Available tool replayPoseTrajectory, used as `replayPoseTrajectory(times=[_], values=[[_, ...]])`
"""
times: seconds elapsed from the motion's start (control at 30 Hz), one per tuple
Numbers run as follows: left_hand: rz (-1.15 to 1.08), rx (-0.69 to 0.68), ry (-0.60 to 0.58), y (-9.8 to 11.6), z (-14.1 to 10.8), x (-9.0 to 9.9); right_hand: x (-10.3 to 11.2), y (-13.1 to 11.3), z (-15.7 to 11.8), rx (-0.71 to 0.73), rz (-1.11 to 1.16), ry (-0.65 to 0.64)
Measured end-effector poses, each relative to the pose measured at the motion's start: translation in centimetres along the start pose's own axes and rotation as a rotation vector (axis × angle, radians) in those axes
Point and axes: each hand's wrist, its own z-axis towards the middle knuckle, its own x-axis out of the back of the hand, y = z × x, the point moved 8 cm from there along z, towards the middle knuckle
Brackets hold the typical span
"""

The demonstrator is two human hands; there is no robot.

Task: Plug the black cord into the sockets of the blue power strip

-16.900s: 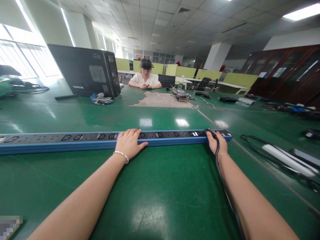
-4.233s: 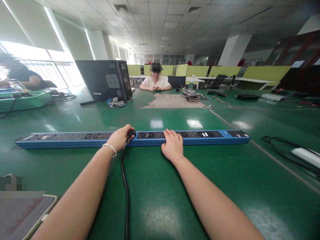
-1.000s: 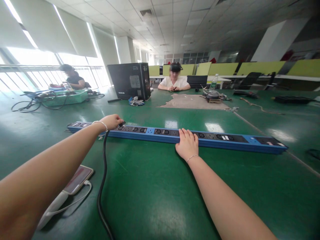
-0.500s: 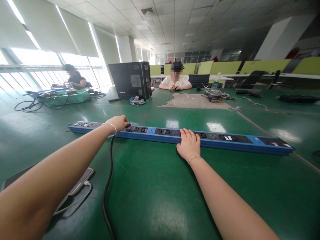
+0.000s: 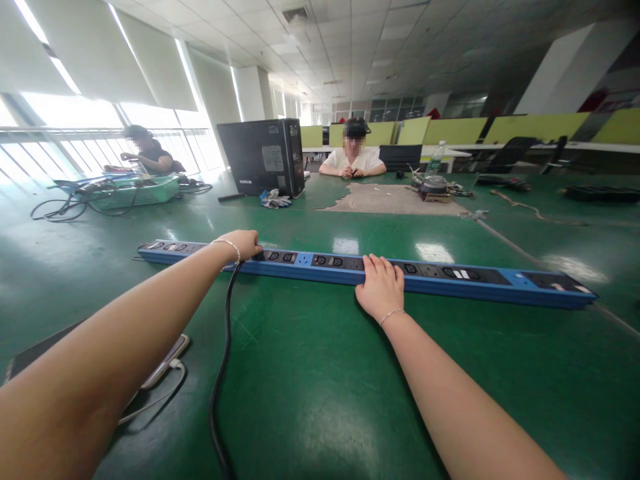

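A long blue and black power strip (image 5: 335,261) lies across the green table in front of me. Over its left half, my left hand (image 5: 243,245) is closed on the plug at the end of a black power cord (image 5: 227,353). The fingers hide most of the plug, so I cannot tell how deep it sits in the socket. From there the cord hangs over the strip's near edge and runs toward me along the table. Right of the strip's middle, my right hand (image 5: 381,287) grips the strip, fingers across its top and palm against the near side.
A phone (image 5: 167,360) with a white charging cable lies under my left forearm. Farther back stand a green basket (image 5: 155,191) of cables, a black computer case (image 5: 260,158), gloves (image 5: 275,199) and a bottle (image 5: 437,157). One person sits opposite, another at far left.
My left hand has shifted slightly right and closer over the strip with the plug. My right hand keeps its place on the strip. The person at far left has raised a hand.
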Motion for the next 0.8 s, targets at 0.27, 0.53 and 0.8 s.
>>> replayPoseTrajectory(times=[0.27,0.53,0.8], values=[[-0.027,0.002,-0.009,0.2,0.2,-0.6,0.0,0.1,0.0,0.004,-0.008,-0.002],[-0.063,0.041,0.038,0.2,-1.1,-1.5,0.0,0.1,0.0,0.006,-0.006,-0.019],[-0.086,0.013,-0.028,0.4,0.0,-0.7,-0.1,0.1,0.0,0.010,0.001,-0.022]])
